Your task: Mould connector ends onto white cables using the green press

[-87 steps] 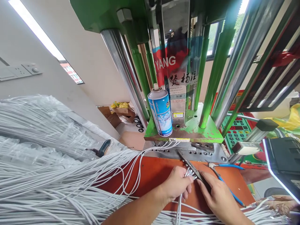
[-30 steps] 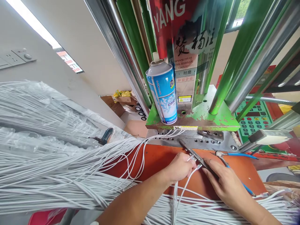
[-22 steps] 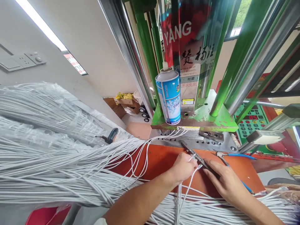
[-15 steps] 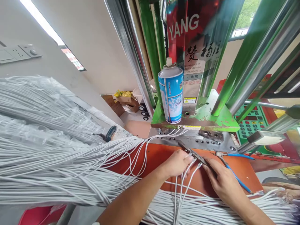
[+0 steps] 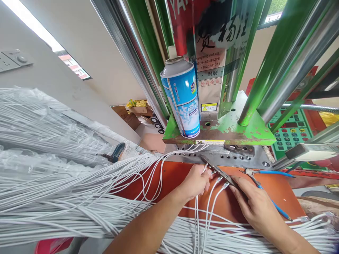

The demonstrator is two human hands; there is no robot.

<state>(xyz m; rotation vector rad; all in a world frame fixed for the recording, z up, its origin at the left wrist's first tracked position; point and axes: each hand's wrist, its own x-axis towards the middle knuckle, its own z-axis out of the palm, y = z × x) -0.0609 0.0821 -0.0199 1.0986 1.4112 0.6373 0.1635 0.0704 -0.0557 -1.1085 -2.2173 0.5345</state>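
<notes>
While clear plastic-wrapped bundles [image 5: 50, 127] are lying at the far left, a thick spread of white cables [image 5: 66, 201] is running from there across the foreground. Farther right, a blue spray can [image 5: 182, 100] is standing upright (white nozzle uppermost) on a green machine plate [image 5: 238, 132]. In front of it, the left hand [image 5: 197, 181] is pinching a thin cable [image 5: 196, 208] between thumb and fingers, against the far part of a dark metal bar [image 5: 221, 173]. That bar is slanting above the orange work surface [image 5: 182, 172], and two clear plugs [image 5: 225, 185] are sitting along its edge. Next, the right hand [image 5: 251, 201] is gripping the bar's near end, fingers clamped on it. Blue-handled pliers [image 5: 251, 173] are lying just beyond, handles spread, while a green control panel [image 5: 290, 130] is facing out behind.
</notes>
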